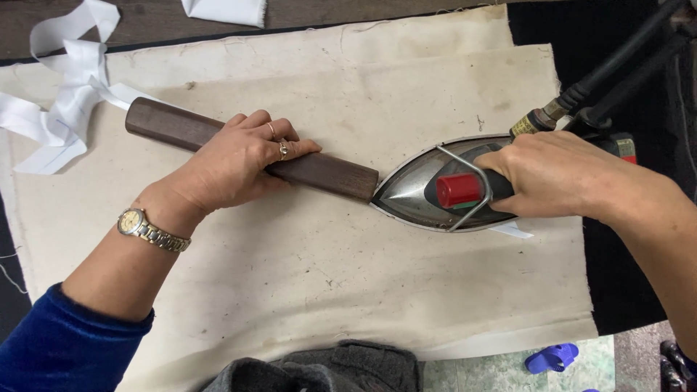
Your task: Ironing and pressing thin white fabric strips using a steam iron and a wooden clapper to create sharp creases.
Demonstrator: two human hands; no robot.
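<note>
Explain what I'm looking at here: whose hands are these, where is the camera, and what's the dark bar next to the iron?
There is one picture, taken by a camera worn on a person's head, looking straight down at their own two bare hands over a work table.

The left hand, with rings and a wristwatch, presses down on a long dark wooden block that lies flat on a stained cream pressing cloth.

The right hand grips the handle of a metal steam iron with a red knob; the iron's tip meets the end of the block. Dark hoses run from the iron's back toward the upper right.

A white fabric strip lies bunched at the upper left, and a bit of white shows under the iron's edge. Grey cloth sits at the near edge.
</note>
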